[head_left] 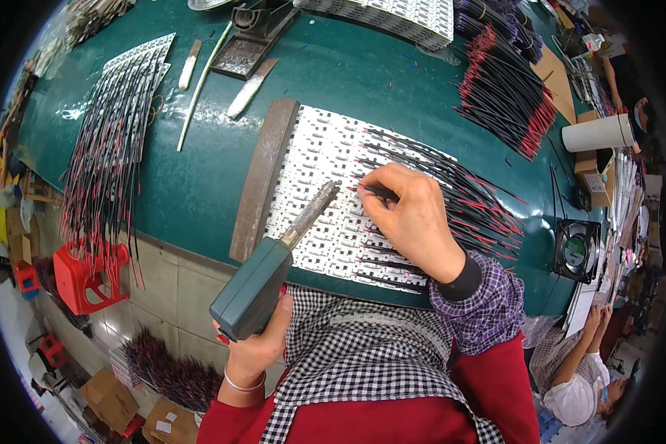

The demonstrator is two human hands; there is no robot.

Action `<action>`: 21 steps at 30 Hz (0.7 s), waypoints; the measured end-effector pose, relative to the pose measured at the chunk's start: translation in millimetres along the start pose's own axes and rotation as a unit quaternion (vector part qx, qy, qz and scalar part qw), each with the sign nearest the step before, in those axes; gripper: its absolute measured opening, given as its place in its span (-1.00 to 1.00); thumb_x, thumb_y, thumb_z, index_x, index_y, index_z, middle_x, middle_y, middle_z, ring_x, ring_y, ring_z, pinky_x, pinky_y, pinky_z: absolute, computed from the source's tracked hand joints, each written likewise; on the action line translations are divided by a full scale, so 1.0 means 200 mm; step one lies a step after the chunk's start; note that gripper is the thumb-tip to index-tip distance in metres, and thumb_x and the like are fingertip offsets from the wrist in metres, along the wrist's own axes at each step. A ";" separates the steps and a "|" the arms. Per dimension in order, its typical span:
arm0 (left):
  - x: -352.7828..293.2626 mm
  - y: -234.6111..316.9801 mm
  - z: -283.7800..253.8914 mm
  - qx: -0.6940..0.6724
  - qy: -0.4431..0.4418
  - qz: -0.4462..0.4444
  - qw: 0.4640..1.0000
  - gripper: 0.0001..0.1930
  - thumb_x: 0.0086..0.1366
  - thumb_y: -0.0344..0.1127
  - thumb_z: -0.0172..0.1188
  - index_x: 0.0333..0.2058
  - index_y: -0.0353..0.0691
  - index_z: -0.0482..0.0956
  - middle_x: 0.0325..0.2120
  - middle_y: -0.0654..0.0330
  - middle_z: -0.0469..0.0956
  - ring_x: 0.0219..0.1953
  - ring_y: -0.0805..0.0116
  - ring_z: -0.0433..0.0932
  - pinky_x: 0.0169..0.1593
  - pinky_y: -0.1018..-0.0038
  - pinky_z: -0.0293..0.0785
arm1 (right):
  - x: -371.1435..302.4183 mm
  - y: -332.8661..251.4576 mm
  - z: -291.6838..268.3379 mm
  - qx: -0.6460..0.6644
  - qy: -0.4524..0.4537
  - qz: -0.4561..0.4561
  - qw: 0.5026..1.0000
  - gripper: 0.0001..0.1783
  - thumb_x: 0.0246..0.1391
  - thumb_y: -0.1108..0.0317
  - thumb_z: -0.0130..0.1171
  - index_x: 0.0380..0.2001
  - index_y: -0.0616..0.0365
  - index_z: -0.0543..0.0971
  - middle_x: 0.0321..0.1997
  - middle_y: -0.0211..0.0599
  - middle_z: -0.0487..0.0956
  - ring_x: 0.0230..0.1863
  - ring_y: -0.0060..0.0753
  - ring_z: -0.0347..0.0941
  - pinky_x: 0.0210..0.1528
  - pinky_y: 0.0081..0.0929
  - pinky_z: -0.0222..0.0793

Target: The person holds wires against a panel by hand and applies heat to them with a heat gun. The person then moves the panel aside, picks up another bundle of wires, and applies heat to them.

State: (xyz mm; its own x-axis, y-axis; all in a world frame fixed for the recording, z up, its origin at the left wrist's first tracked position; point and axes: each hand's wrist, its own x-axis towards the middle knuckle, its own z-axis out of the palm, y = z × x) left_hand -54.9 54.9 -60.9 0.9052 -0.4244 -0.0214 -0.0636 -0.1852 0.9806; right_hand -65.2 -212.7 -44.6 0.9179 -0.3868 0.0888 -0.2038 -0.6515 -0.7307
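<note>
Matt plastic tool handle point(255, 285), rough metal barrel point(311, 215), glossy smooth tabletop point(177, 196)

red top point(505, 388), black-and-white checked apron point(362, 362), purple plaid oversleeve point(487, 300) with black cuff point(464, 278), thin pale bangle point(244, 388)

We've got our left hand point(263, 342) clenched low, left of centre; our right hand point(414, 211) arches mid-frame, fingertips point(367, 203) pinched, its forearm point(481, 300) angling up from lower right.
</note>
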 end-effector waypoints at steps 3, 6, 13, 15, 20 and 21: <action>0.02 0.05 0.01 -0.015 -0.013 -0.043 0.999 -0.64 0.13 -0.65 0.29 -0.05 -0.39 0.55 -0.36 0.20 0.60 -0.50 0.56 0.48 -0.44 0.60 0.40 | 0.02 0.01 0.00 0.003 -0.010 0.003 1.000 -0.88 -0.04 0.45 0.22 -0.43 0.30 0.63 -0.43 -0.10 0.62 -0.44 -0.06 0.57 -0.36 -0.24 0.45; 0.05 0.05 0.02 0.030 -0.020 0.031 0.999 -0.67 0.14 -0.62 0.31 -0.07 -0.37 0.58 -0.32 0.22 0.62 -0.39 0.53 0.53 -0.31 0.57 0.47 | 0.03 0.01 -0.03 0.000 -0.032 0.011 0.999 -0.86 -0.02 0.42 0.23 -0.43 0.31 0.62 -0.44 -0.08 0.61 -0.45 -0.03 0.56 -0.36 -0.21 0.44; 0.05 0.06 0.01 0.059 -0.040 0.026 0.997 -0.72 0.14 -0.58 0.34 -0.14 -0.36 0.60 -0.32 0.23 0.63 -0.36 0.53 0.55 -0.29 0.58 0.48 | 0.07 0.03 -0.04 0.002 -0.063 0.003 0.998 -0.83 0.00 0.41 0.23 -0.46 0.35 0.60 -0.47 0.00 0.59 -0.47 0.05 0.53 -0.35 -0.18 0.41; 0.05 0.09 0.02 0.059 -0.004 -0.027 0.998 -0.84 0.08 -0.53 0.35 -0.32 -0.41 0.65 -0.46 0.13 0.67 -0.50 0.42 0.62 -0.39 0.53 0.52 | 0.08 0.03 -0.05 0.012 -0.066 0.001 0.998 -0.83 -0.01 0.41 0.22 -0.47 0.36 0.60 -0.48 0.01 0.59 -0.47 0.05 0.53 -0.35 -0.17 0.41; 0.04 0.08 0.03 0.040 0.023 -0.041 0.998 -0.84 0.07 -0.52 0.36 -0.32 -0.39 0.65 -0.46 0.14 0.66 -0.51 0.41 0.61 -0.42 0.51 0.50 | 0.10 0.02 -0.05 0.025 -0.074 -0.011 0.997 -0.84 -0.01 0.43 0.22 -0.48 0.37 0.59 -0.50 0.03 0.58 -0.47 0.06 0.52 -0.34 -0.17 0.41; 0.04 0.08 0.02 0.042 0.021 -0.042 0.998 -0.84 0.07 -0.51 0.37 -0.33 -0.38 0.66 -0.46 0.14 0.65 -0.51 0.41 0.61 -0.42 0.51 0.50 | 0.10 0.02 -0.05 0.028 -0.074 -0.006 0.997 -0.84 -0.01 0.44 0.22 -0.48 0.38 0.59 -0.50 0.02 0.58 -0.47 0.05 0.52 -0.35 -0.17 0.41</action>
State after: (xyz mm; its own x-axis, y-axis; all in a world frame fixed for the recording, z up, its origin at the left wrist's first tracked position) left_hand -50.9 44.6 -46.9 0.9257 -0.3665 -0.0938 -0.0191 -0.2928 0.9560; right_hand -52.3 -230.0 -39.4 0.9612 -0.2759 -0.0005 -0.1773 -0.6163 -0.7673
